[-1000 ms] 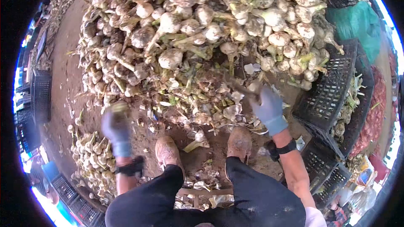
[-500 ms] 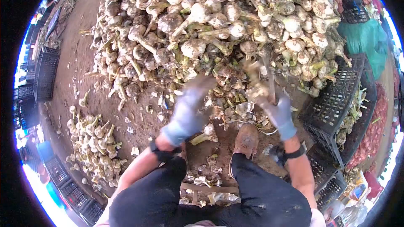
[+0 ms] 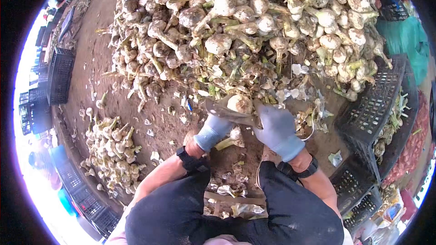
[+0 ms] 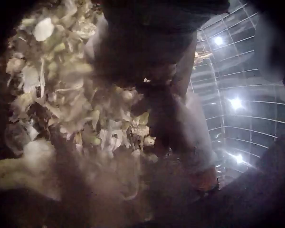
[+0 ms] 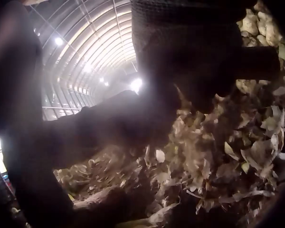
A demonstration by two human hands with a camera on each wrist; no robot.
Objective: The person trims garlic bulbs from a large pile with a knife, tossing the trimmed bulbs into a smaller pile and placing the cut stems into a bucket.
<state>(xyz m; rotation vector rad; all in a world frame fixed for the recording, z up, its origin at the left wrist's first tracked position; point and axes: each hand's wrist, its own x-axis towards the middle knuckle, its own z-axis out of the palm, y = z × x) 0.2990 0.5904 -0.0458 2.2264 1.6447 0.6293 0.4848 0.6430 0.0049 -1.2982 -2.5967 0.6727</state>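
Note:
In the head view, the gloved right hand [image 3: 276, 129] grips a knife whose dirty, dull blade [image 3: 229, 115] extends leftward in front of the body. Just beyond the blade is a pale garlic bulb [image 3: 240, 104], between the two hands. The gloved left hand [image 3: 217, 127] is close to the bulb's near left side, curled round its lower part, with its fingertips hidden behind the blade. Both wrist views show the hands only as dark shapes, without finger detail, above dry leaf scraps [image 4: 109, 135].
A large garlic heap [image 3: 218, 41] lies ahead, and a smaller pile [image 3: 111, 149] on the left. Black crates [image 3: 374, 102] stand at right, more crates [image 3: 60, 76] at far left. One stemmed bulb [image 3: 234, 139] lies between the feet. A green sack [image 3: 406, 45] is at upper right.
The left hand has come from the smaller pile across to the middle. The right hand has drawn back toward the body with the knife, whose blade now points left. The hands are now close together.

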